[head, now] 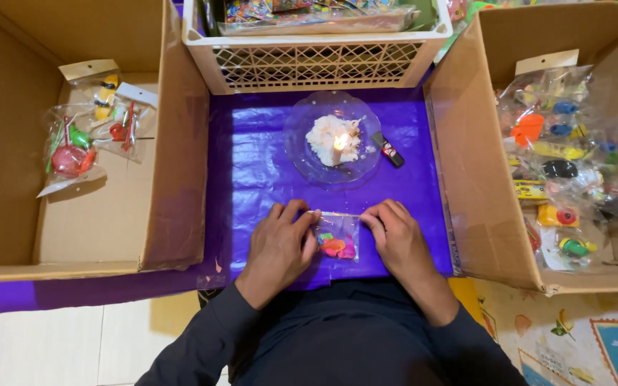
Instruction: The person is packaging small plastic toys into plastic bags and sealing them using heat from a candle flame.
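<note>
The left hand (277, 246) and the right hand (398, 239) are both pinched on the top edge of a small clear plastic bag (338, 236), 1 at each upper corner; the bag lies flat on the purple sheet (252, 171) covering the bench, directly in front of the person, with small orange, pink and green toys (335, 246) visible inside.

Beyond the bag stands a clear glass plate (302, 154) carrying a lit candle (340, 145) in a mound of white wax; a small dark lighter (388, 151) lies just beside the plate on its right; a white plastic crate (309, 61) sits behind.

Judged procedure: the step in hand appears to be closing the bag's open top; keep the 2 film edges aligned and taut between the fingertips; hold the toys low in the bag, well clear of the edge; keep the film flat, free of wrinkles; keep sleeves and loose film away from the flame.

Packed bags lie in the cardboard box on the left (8, 143) and, in greater number, the cardboard box on the right (466, 143).
</note>
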